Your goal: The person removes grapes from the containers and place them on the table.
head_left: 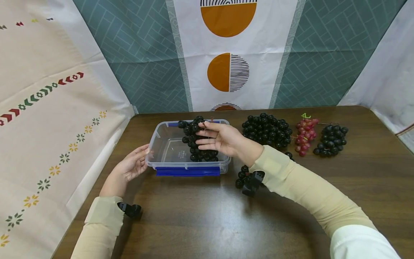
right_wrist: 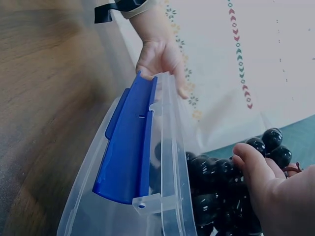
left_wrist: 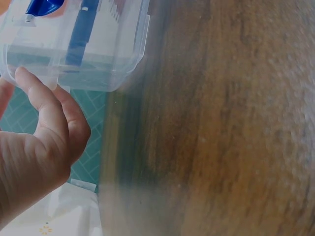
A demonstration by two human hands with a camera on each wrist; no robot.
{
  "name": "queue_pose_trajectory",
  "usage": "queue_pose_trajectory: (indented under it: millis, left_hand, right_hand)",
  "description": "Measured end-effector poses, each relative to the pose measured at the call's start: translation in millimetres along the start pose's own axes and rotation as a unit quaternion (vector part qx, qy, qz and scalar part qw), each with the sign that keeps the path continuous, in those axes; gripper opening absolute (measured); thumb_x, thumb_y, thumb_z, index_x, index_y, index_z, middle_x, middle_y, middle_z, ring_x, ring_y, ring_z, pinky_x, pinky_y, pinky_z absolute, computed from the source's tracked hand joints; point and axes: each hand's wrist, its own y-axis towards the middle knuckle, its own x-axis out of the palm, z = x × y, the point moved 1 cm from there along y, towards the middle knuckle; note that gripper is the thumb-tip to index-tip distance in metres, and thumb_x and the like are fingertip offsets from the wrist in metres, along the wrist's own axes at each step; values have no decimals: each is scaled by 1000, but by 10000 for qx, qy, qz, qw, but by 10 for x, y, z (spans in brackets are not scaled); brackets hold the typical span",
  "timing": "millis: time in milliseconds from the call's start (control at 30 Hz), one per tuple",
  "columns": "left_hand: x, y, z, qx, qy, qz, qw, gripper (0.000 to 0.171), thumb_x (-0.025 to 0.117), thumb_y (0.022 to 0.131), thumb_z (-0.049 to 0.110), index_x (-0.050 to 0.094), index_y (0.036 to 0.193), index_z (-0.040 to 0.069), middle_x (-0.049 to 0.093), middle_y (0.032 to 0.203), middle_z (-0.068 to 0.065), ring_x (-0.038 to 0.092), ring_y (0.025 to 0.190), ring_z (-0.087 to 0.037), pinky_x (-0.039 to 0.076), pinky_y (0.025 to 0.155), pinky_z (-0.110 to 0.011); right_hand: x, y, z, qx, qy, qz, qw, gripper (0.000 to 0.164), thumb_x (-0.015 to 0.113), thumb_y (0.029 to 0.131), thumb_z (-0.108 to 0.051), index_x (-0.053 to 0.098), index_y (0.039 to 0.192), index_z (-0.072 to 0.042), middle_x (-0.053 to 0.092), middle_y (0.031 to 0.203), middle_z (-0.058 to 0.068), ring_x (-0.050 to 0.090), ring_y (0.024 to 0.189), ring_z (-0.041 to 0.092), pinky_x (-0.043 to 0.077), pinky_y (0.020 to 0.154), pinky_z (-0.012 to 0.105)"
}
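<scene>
A clear plastic food container (head_left: pixel 168 153) with blue clips stands lidless on the table. At its left end my left hand (head_left: pixel 132 163) holds the wall near the rim; in the left wrist view the fingers (left_wrist: pixel 47 105) touch the corner. My right hand (head_left: pixel 221 140) holds a bunch of black grapes (head_left: pixel 193 142) near its brown stem, over the right part of the container. The lower grapes hang inside its walls; whether they rest on the bottom I cannot tell. In the right wrist view the grapes (right_wrist: pixel 211 172) partly hide behind the container wall and hand.
To the right lie a large heap of black grapes (head_left: pixel 266 130), a red bunch (head_left: pixel 305 135) and another black bunch (head_left: pixel 331 140). A few black grapes (head_left: pixel 242 176) show beneath my right forearm. Printed cloths hang behind the wooden table (head_left: pixel 194 216) and at its sides.
</scene>
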Motion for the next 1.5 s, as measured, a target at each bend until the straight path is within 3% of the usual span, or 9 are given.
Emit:
queue_pose_trajectory:
  millis: [267, 567, 1200, 1500]
  left_hand:
    - [19, 12, -6, 4, 20, -24, 10000, 23, 46, 101, 13, 39, 122, 16, 64, 94, 2, 62, 75, -3, 52, 62, -14]
    - [19, 3, 1, -15, -32, 14, 10000, 23, 47, 100, 15, 38, 122, 17, 64, 96, 2, 62, 74, -3, 51, 60, -14]
    - [-1, 9, 0, 1, 32, -77, 10000, 18, 47, 100, 15, 44, 117, 19, 66, 93, 3, 62, 76, -4, 51, 63, -15]
    - [-7, -12, -7, 69, -224, -199, 9995, 16, 45, 101, 12, 54, 111, 19, 67, 93, 1, 63, 78, -7, 52, 64, -18]
  right_hand:
    - [-5, -76, -76, -175, 133, 25, 9998, 44, 38, 104, -23, 36, 143, -3, 32, 150, 22, 36, 133, 45, 34, 107, 52]
    - [32, -183, -214, -319, 397, 122, 9986, 23, 40, 103, -22, 51, 118, -8, 33, 150, 22, 37, 133, 43, 33, 108, 51]
    - [-120, -514, -450, -673, 196, 158, 9974, 21, 39, 103, -22, 53, 114, -10, 30, 151, 22, 32, 139, 36, 30, 112, 47]
    - [-261, -728, -531, -752, 142, 158, 9969, 21, 42, 102, -21, 62, 102, -13, 26, 153, 19, 28, 141, 32, 26, 115, 42]
